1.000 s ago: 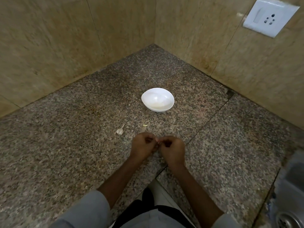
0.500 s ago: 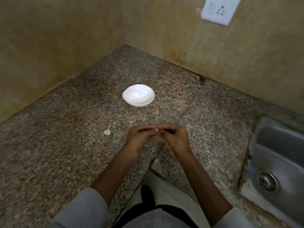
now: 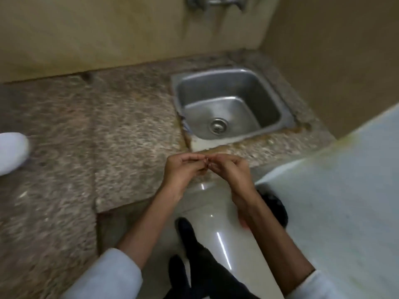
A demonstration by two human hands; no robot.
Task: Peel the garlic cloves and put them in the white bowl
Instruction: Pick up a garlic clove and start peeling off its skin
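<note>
Head-worn camera looks steeply down, close over hands (image 3: 183, 169), counter (image 3: 129, 126), sink (image 3: 195, 91).

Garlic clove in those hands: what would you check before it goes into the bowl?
1. Grip: left hand and right hand both pinch the garlic clove at the fingertips: ok.
2. Peel fully off: cannot tell, too small and blurred.
3. Bowl in front of the hands: not ok, it sits far left, cut by the picture's edge.
4. Hands above the counter: not ok, they hang at its front edge, before the sink.
</note>
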